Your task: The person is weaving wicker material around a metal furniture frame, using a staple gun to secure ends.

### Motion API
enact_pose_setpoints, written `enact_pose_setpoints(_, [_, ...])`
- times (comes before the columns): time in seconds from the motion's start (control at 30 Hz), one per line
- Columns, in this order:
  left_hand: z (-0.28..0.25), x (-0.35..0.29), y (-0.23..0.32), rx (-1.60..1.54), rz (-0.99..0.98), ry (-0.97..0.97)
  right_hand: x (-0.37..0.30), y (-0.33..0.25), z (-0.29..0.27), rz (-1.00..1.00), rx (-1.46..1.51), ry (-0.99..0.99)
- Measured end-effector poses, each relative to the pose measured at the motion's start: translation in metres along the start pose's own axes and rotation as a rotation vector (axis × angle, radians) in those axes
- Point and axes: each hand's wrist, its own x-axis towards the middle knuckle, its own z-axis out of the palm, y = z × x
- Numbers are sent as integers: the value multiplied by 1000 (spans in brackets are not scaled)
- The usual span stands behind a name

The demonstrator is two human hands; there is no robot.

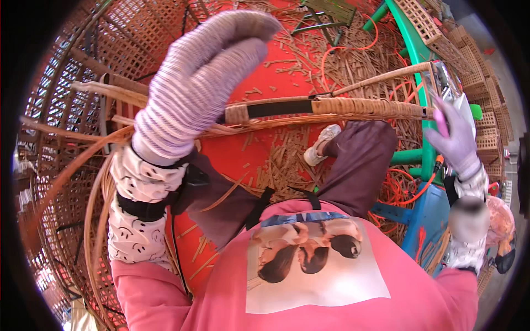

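Note:
My left hand [193,88], in a striped pale lilac glove, is raised at the upper left with fingers and thumb stretched out. It hides part of a rattan-wrapped bar [364,106], which has a black section and runs across to the right. Nothing shows in that hand. At the right, my gloved right hand [457,132] is closed round a slim pink object [441,120], perhaps a handle; its tip is unclear. This hand is beside the bar's right end, near a shiny metal piece [450,83]. Loose rattan strands [91,135] stick out left of my left wrist.
Large woven wicker work [61,182] curves up the left side. Scattered cane offcuts [353,66] cover the red floor [221,154]. A green frame [428,149], orange hose [411,193] and blue stand [428,212] are at the right, with stacked lattice pieces [472,66] beyond.

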Motion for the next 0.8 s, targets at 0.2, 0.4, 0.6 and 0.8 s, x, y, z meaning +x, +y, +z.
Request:
enact_pose_setpoints(0.2, [-39, -4, 31, 1094, 49, -440, -202, 120, 20, 1137, 25, -324])
enact_pose_setpoints(0.4, [-20, -18, 52, 1536, 52, -592, -265, 142, 32, 1150, -363, -600])
enact_pose_setpoints(0.6, [67, 32, 31, 1287, 684, -357, -64, 41, 43, 93, 203, 220])
enact_pose_setpoints(0.8, [54, 59, 9, 1620, 728, -214, 93, -122, 80, -342, 604, 169])
